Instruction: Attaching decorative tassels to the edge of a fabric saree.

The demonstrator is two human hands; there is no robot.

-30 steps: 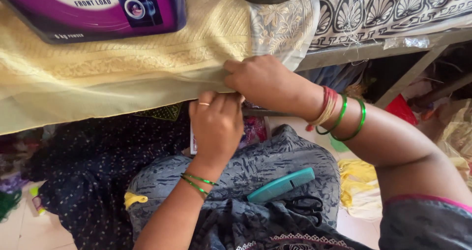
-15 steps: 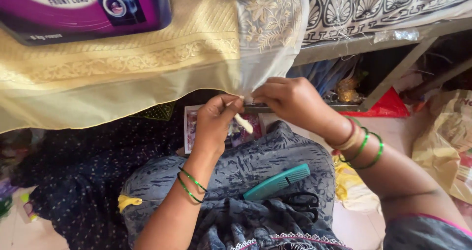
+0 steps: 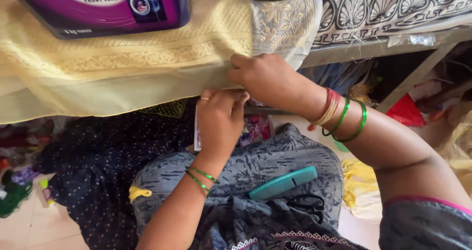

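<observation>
A pale yellow embroidered cloth (image 3: 113,68) lies spread over a table and hangs off its front edge. My right hand (image 3: 268,78) pinches the cloth's lower edge from above, green and red bangles on the wrist. My left hand (image 3: 220,119), with a ring and green bangles, is closed just below it, its fingertips against the same hem. What the left fingers hold is hidden. A teal comb (image 3: 282,182) and black scissors (image 3: 307,203) rest on the grey patterned cloth (image 3: 255,161) over my lap.
A purple detergent box (image 3: 105,6) sits on the yellow cloth at the back left. A patterned black-and-white fabric (image 3: 388,6) covers the table's right part. Dark dotted fabric (image 3: 93,166) and coloured scraps lie on the floor to the left; a red bag (image 3: 407,111) sits under the table.
Both hands rose back to the hem of the yellow cloth after pulling down and away from it half a second ago. The small pale piece seen between the fingers then is hidden.
</observation>
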